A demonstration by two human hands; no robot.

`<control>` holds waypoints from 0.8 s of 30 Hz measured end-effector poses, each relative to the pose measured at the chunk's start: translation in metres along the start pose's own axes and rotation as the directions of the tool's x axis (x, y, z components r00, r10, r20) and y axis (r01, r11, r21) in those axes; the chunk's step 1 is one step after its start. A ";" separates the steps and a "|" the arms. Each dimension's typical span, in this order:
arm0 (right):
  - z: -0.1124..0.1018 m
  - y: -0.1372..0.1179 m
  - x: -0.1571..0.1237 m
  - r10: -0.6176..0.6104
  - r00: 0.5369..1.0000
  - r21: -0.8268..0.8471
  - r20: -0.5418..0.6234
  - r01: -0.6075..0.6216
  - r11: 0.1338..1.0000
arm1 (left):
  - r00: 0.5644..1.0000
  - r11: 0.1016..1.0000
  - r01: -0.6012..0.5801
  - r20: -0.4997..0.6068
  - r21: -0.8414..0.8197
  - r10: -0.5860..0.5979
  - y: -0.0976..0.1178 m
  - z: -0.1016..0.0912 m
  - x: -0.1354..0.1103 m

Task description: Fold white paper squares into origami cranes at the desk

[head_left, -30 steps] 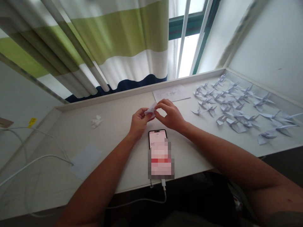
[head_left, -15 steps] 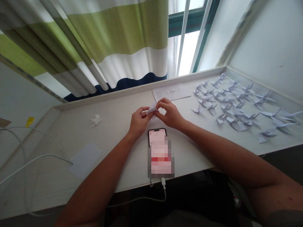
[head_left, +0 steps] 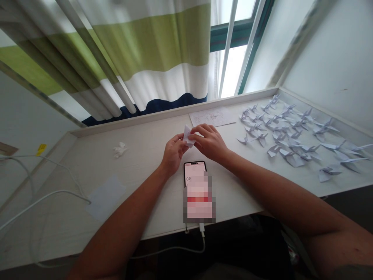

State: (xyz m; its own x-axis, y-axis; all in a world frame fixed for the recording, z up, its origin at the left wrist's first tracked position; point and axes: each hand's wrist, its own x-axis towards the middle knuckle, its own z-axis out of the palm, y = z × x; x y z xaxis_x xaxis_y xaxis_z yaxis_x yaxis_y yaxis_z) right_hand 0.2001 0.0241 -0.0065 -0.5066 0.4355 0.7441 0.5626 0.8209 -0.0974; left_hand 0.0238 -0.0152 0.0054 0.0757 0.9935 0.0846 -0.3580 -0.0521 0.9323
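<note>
Between my hands, a small piece of folded white paper (head_left: 188, 136) is held above the desk, its pointed tip facing up. My left hand (head_left: 173, 153) pinches its left and lower edge between thumb and fingers. From the other side, my right hand (head_left: 210, 142) has its fingertips closed on the paper's right part. Just below the hands lies a phone (head_left: 194, 168) with a lit pink screen, partly blurred out, and a cable plugged into its near end. To the right, several folded paper cranes (head_left: 294, 134) stand in a cluster on the desk.
A printed sheet (head_left: 212, 116) lies near the desk's back edge. Crumpled white tissue (head_left: 119, 150) and flat white paper (head_left: 106, 197) are on the left, with a white cable (head_left: 58, 192) crossing there. A low rim (head_left: 140, 118) borders the white desk, below a striped curtain (head_left: 157, 42).
The folded paper has turned from a slanted position to stand with its point up. My right fingers have shifted from pinching its top to lying against its right side. The view has tilted slightly.
</note>
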 end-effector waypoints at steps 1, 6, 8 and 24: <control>0.000 0.000 0.000 -0.036 0.999 -0.023 -0.004 0.036 0.999 | 1.000 1.000 0.008 -0.014 -0.018 -0.009 0.001 -0.001 0.001; -0.001 -0.001 0.001 -0.125 0.992 -0.081 0.008 0.125 0.989 | 0.997 0.999 0.047 -0.065 0.007 -0.046 -0.001 -0.008 0.007; -0.001 -0.002 0.001 -0.110 0.994 -0.080 0.019 0.111 0.991 | 0.998 0.999 0.047 -0.047 0.009 -0.046 -0.003 -0.009 0.008; 0.000 0.000 0.001 -0.093 0.986 -0.014 0.142 0.096 0.995 | 0.973 0.972 0.228 0.027 0.050 -0.229 0.011 -0.008 0.005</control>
State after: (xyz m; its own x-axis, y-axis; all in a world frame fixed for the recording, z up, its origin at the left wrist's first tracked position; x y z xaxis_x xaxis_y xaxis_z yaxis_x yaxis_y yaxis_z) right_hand 0.1996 0.0251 -0.0057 -0.6441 0.4056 0.6486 0.5210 0.8534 -0.0163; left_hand 0.0127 -0.0103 0.0135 0.1811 0.9759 -0.1220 -0.2842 0.1707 0.9434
